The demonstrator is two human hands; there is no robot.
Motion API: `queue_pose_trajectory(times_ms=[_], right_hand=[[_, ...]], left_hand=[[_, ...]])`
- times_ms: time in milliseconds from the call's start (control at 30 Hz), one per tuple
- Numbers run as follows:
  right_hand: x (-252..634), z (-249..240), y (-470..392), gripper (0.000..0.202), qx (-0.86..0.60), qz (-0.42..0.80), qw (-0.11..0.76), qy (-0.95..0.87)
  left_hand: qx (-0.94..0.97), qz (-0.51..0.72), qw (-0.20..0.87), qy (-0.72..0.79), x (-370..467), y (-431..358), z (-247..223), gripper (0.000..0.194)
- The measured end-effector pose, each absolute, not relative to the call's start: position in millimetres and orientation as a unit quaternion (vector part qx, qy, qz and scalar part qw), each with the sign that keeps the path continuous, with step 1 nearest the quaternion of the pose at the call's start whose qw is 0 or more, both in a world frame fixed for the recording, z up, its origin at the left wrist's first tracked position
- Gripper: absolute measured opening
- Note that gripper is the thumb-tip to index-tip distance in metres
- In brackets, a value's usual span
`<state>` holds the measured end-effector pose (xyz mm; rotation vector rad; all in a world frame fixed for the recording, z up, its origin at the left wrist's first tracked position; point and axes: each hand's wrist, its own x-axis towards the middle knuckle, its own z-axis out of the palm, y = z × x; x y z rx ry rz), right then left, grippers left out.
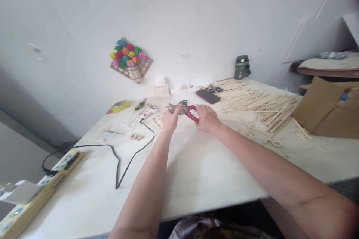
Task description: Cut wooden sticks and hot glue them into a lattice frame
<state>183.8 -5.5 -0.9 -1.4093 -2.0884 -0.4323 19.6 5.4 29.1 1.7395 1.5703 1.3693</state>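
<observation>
From my remote seat I have the shears (184, 110) between the left hand (169, 120) and the right hand (208, 118), above the table (202, 171). Left lie the glue gun (149, 112) and, farther over, the tape roll (120, 106); the power strip (60, 176) runs along the near-left edge. Behind the right hand lies the phone (208, 96). Sticks (254, 100) spread rightward to the box (333, 119) (the flask (241, 68) stands behind them, near the wall (196, 15)).

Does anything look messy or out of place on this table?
The thin wooden sticks sprawl at uneven angles beside the cardboard box, rather than stacked neatly. The black cord also bends loosely across the left of the table. Nothing looks clearly damaged.
</observation>
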Motion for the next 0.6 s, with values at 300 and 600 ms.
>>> queue_pose_trajectory(times_ms=[300,600], right_hand=[[187.2,-2.0,-5.1,0.042,-0.545,-0.155,0.266,-0.780],[188.7,-3.9,-5.6,0.042,-0.571,-0.140,0.246,-0.770]], left_hand=[[0.627,0.463,0.198,0.594,22.9,9.2,27.6,0.049],[0.642,0.441,0.195,0.596,23.4,11.5,28.9,0.049]])
